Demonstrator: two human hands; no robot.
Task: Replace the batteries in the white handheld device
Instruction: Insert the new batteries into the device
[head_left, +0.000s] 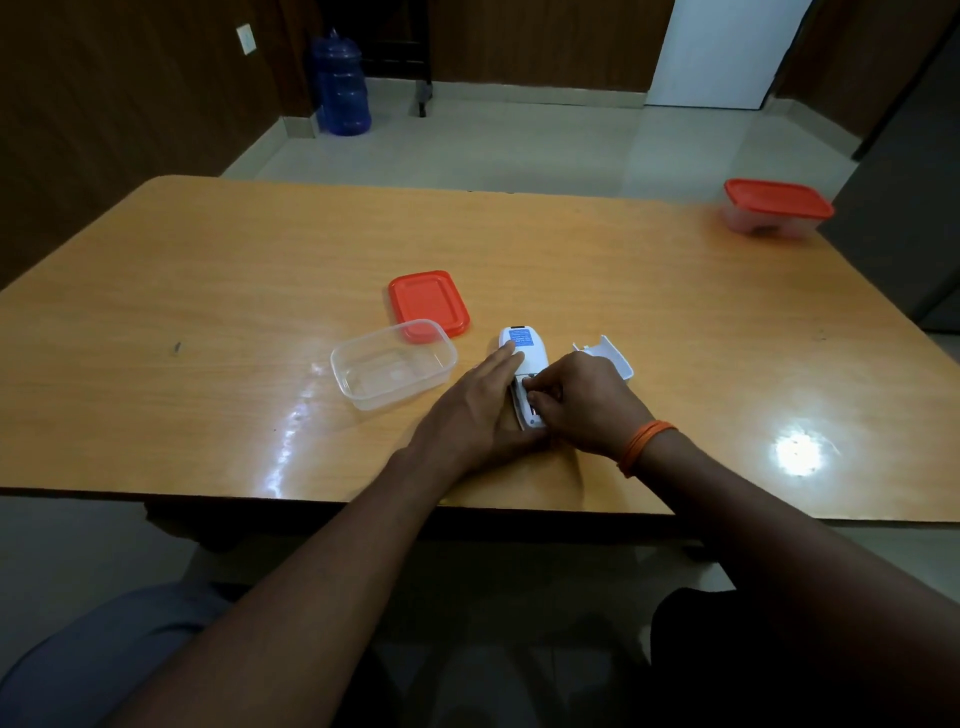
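Note:
The white handheld device (525, 349) lies face down on the wooden table (208, 291), a blue label on its back. Its battery compartment is uncovered at the near end. My left hand (478, 410) lies flat along the device's left side and holds it down. My right hand (576, 402) has its fingertips inside the compartment, pinched on something small that looks like a battery, mostly hidden. The white battery cover (608, 356) rests on the table just to the right of the device.
An open clear plastic container (393, 364) stands left of the device, and its red lid (428, 304) lies behind it. A second lidded container (776, 210) sits at the table's far right corner. The near table edge runs just behind my wrists.

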